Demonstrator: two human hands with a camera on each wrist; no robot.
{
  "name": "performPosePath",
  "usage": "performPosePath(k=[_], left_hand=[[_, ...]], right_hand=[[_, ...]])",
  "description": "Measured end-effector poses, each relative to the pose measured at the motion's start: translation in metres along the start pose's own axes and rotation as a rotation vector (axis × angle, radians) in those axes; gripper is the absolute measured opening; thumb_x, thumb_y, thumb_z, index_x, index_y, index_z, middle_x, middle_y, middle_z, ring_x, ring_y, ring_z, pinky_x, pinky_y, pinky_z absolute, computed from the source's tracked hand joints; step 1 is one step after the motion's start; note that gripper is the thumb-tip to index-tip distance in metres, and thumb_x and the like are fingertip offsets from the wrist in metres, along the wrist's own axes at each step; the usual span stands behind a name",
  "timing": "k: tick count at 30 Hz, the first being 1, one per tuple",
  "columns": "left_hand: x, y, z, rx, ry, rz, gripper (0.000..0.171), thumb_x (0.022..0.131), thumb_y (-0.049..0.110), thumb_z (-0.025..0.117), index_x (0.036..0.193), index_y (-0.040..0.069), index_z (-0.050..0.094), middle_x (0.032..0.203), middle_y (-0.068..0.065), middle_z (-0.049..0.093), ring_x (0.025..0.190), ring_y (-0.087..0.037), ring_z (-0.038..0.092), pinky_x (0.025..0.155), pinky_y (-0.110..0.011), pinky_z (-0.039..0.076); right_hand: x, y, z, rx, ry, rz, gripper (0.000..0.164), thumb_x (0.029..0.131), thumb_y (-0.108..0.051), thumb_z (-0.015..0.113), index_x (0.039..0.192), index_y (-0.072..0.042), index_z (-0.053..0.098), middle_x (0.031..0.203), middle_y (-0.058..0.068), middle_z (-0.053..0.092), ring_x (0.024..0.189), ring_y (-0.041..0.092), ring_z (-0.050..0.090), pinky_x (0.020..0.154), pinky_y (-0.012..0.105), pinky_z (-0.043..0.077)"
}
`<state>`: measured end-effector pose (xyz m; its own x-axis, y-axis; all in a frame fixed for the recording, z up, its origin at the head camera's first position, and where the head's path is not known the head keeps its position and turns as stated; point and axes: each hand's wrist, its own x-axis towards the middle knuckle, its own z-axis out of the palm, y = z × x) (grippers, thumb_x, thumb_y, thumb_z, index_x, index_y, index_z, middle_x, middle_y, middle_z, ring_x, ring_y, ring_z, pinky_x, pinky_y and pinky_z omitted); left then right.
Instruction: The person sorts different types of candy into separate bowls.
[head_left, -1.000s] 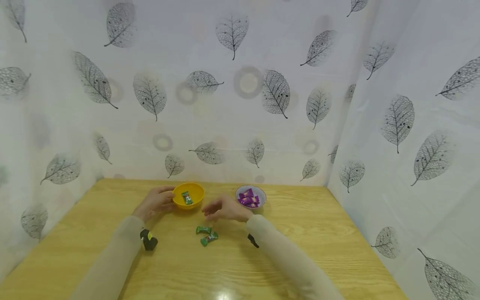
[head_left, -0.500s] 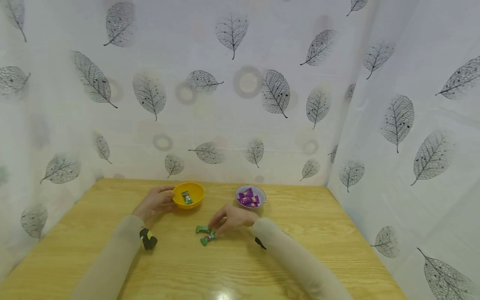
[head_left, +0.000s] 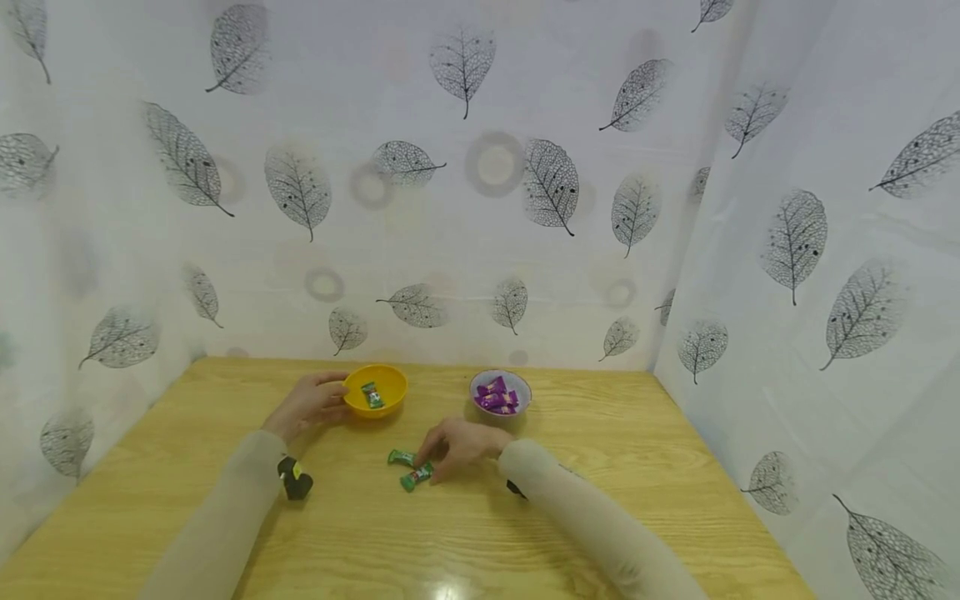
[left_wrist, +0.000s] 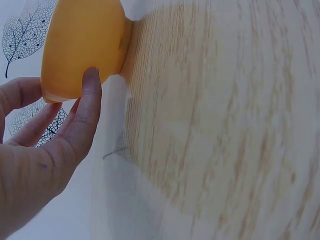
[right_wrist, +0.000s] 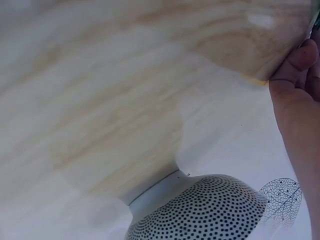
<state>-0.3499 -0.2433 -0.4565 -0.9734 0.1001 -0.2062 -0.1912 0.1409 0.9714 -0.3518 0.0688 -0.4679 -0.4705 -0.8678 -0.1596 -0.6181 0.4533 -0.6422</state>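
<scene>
In the head view, a yellow bowl (head_left: pixel 390 385) with one green-wrapped candy (head_left: pixel 372 395) inside stands near the table's back edge. My left hand (head_left: pixel 309 403) holds its left rim; in the left wrist view, fingers lie on both sides of the bowl (left_wrist: pixel 85 45). Two more green-wrapped candies lie on the table: an upper one (head_left: pixel 400 457) and a lower one (head_left: pixel 414 477). My right hand (head_left: pixel 461 443) has its curled thumb and index finger at the lower candy, the index tip also by the upper one. The right wrist view catches only a green sliver past the fingertips.
A pale bowl (head_left: pixel 527 390) holding several purple-wrapped candies (head_left: pixel 497 397) stands at the back, right of the yellow bowl. Its dotted outside shows in the right wrist view. Leaf-print curtains (head_left: pixel 465 242) rise behind and beside the wooden table (head_left: pixel 360 542).
My right hand has come down toward the front from beside the yellow bowl to the two loose candies. The upper candy has shifted slightly left. My left hand stays at the bowl.
</scene>
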Motion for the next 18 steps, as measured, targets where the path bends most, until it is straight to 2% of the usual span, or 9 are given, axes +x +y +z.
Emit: performPosePath(k=[7,12,18], left_hand=[[0.0002,-0.0005,-0.0007,-0.003,-0.003,0.007,0.056,0.101,0.012,0.05,0.15,-0.004,0.029,0.15,-0.033,0.034,0.104,-0.019,0.064,0.097,-0.04,0.054],[-0.0004,-0.0003,-0.0009,0.0,-0.003,0.003,0.056,0.101,0.012,0.049,0.151,-0.004,0.028,0.15,-0.033,0.033,0.104,-0.018,0.064,0.096,-0.039,0.055],[-0.0008,-0.0012,-0.0017,0.017,-0.005,0.007,0.056,0.102,0.013,0.049,0.151,-0.004,0.028,0.151,-0.033,0.032,0.109,-0.022,0.062,0.098,-0.04,0.053]], right_hand=[[-0.0006,-0.0057,-0.001,-0.017,-0.003,0.011,0.029,0.079,-0.02,0.082,0.107,-0.019,0.076,0.101,-0.013,0.065,0.087,0.001,0.053,0.08,0.015,0.048],[-0.0001,-0.0048,-0.0002,0.018,-0.006,0.021,0.022,0.08,-0.015,0.08,0.101,-0.018,0.077,0.103,-0.013,0.064,0.089,0.001,0.055,0.082,0.016,0.049],[0.0001,-0.0049,0.0002,0.038,-0.021,0.014,0.022,0.079,-0.013,0.081,0.1,-0.017,0.077,0.103,-0.012,0.065,0.09,0.002,0.055,0.082,0.016,0.049]])
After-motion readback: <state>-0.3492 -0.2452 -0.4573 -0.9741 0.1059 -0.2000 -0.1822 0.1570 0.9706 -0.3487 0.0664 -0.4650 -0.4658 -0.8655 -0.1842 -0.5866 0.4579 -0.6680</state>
